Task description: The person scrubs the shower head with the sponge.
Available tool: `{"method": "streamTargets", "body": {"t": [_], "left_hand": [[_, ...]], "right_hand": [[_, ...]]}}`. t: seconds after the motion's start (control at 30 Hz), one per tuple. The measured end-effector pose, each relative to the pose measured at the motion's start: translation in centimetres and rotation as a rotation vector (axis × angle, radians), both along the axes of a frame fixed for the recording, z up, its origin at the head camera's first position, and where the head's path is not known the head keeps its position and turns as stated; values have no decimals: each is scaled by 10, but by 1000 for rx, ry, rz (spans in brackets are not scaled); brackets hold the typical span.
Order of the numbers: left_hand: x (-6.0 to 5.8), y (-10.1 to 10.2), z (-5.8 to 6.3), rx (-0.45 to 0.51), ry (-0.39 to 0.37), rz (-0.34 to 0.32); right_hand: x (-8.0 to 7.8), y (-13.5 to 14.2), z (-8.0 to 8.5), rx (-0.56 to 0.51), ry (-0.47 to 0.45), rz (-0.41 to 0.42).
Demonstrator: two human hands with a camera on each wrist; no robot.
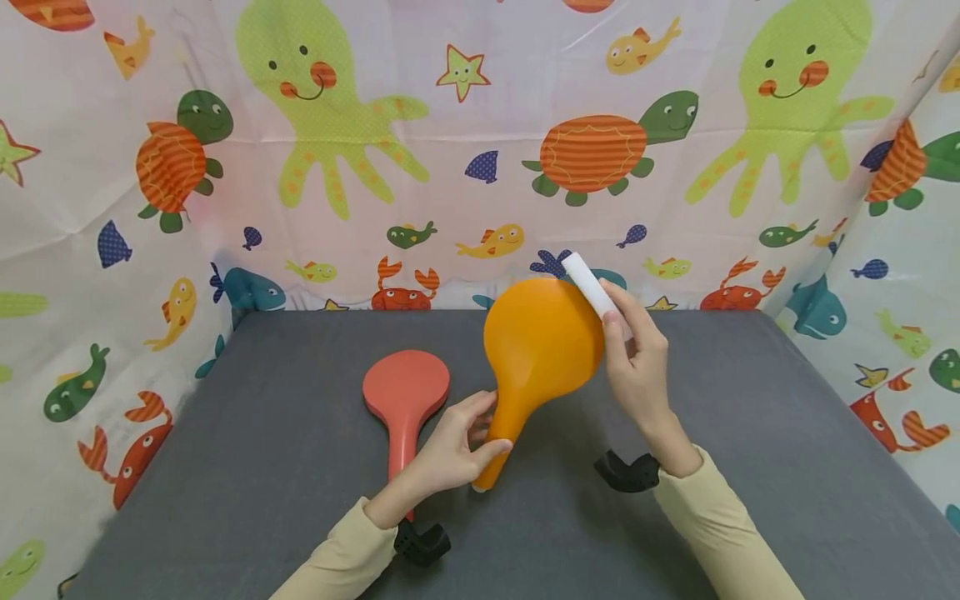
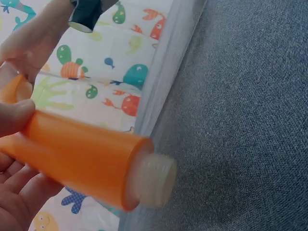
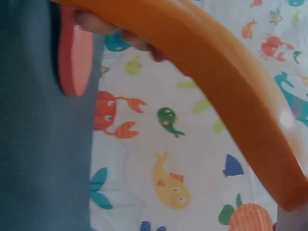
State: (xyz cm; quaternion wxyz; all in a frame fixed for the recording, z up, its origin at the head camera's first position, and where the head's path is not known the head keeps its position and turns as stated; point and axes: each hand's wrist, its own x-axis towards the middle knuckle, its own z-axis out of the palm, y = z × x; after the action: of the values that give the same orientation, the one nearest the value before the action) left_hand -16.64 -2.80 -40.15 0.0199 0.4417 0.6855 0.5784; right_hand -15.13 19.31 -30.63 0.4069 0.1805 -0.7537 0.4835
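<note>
An orange paddle (image 1: 543,333) with a round head is held up off the table, tilted with its head up and to the right. My left hand (image 1: 457,442) grips its handle between thumb and fingers. In the left wrist view, a pale ridged plug (image 2: 156,180) sticks out of the end of the orange handle (image 2: 86,159). A white bar-shaped block (image 1: 592,283) is pinched in my right hand (image 1: 637,367), against the upper right rim of the paddle. The right wrist view shows the paddle's edge (image 3: 211,72) close up.
A red paddle (image 1: 406,387) lies flat on the grey table (image 1: 247,467), left of the orange one, its handle partly behind my left forearm. A curtain (image 1: 480,125) printed with sea animals hangs behind and at both sides. Black wrist mounts (image 1: 628,472) sit below both hands.
</note>
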Motion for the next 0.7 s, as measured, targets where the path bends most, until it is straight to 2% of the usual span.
{"method": "streamTargets", "body": {"t": [0.13,0.27,0.37,0.53,0.6,0.7], "left_hand": [[-2,-2,1,21,7,51],[-6,-7,4,-17,51,105],[-7,-9,6,-96,116,134],[-2,-6,7,-211,247,185],[-1,-5,6,-217,287,201],[-1,-5,6,-206,320,232]], "right_hand": [[7,2,-12,-7,-37,15],[13,5,-25,-14,-78,8],[10,8,-22,1,-50,-20],[-11,19,-15,69,26,-38],[-18,24,-15,91,38,-33],[-15,26,-13,88,18,-54]]}}
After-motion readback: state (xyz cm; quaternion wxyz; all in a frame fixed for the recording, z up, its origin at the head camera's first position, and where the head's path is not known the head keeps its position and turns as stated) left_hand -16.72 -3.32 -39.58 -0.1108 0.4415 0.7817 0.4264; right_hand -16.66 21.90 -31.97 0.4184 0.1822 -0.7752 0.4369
